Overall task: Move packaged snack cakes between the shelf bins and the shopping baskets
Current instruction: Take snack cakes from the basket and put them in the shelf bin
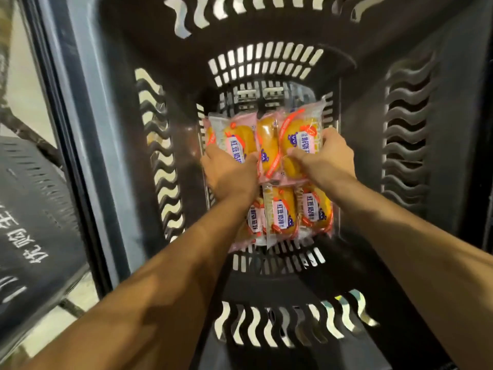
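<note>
Looking down: deep black shopping basket w/ wavy slots in its walls, straight slots in the floor; light shows thru the slots.
Surface: basket floor, slotted, mostly covered by snack cakes in clear/pink wrappers w/ orange trim.
Far row: three packs side by side, the left pack, a middle pack, the right pack.
Near row: three more packs side by side, touching the far row, partly under the left wrist.
Left hand: on the left pack, fingers curled over its near end, gripping it; thumb by the middle pack.
Right hand: on the right pack, thumb on top, fingers wrapped round its right edge, gripping it.
Arms: both bare forearms reach in from the bottom of the frame.
Room, left: second dark basket w/ white lettering, beyond a dark upright frame; pale floor past it.
Room, right: dark wall of the basket, more wavy slots.
Edges: packs fill the floor side to side; right pack sits close to the right wall, left pack near the left wall.
Open space: bare strip of floor beyond the far row, narrow strip before the near row.
</note>
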